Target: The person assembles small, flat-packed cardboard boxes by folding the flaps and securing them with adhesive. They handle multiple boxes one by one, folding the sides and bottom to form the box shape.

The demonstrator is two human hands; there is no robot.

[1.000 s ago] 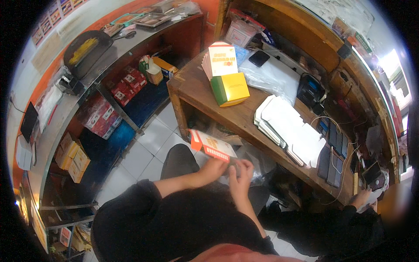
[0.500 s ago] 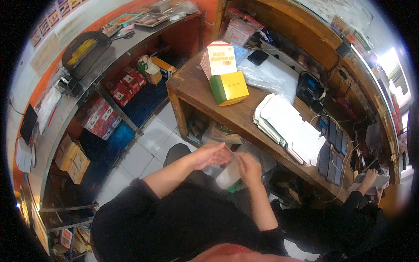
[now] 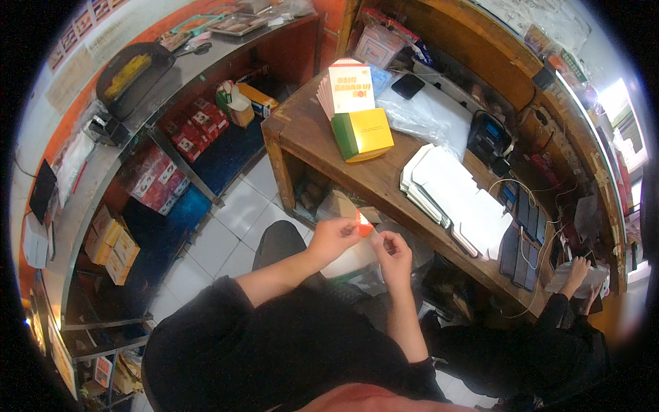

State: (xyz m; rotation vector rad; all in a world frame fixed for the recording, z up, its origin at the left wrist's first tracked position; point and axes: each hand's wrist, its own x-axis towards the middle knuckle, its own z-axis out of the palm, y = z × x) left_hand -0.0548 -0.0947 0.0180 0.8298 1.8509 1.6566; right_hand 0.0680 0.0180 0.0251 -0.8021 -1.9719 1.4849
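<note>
Over my lap, a thin card carton [image 3: 353, 262] hangs between my hands, its pale inside toward me. An orange flap stands up at its far edge, and some green shows along its lower edge. My left hand [image 3: 333, 240] is closed, fingertips pinching the carton beside the orange flap. On the other side of that flap, my right hand [image 3: 393, 255] pinches the carton's edge between thumb and fingers. On the wooden table ahead stand a yellow and green box [image 3: 371, 134] and a fanned stack of printed cartons [image 3: 351, 86].
Flat white card blanks [image 3: 453, 196] lie stacked on the table, near several phones [image 3: 525, 213] and a plastic-covered laptop-like slab [image 3: 439, 117]. At the right, a co-worker's hand [image 3: 578, 271] handles a pale sheet. A shelf counter [image 3: 103, 185] with packed boxes curves along the left.
My left hand has closed and moved slightly right and forward; the orange flap now shows between my hands. The carton has swung left. The co-worker's sheet has shifted.
</note>
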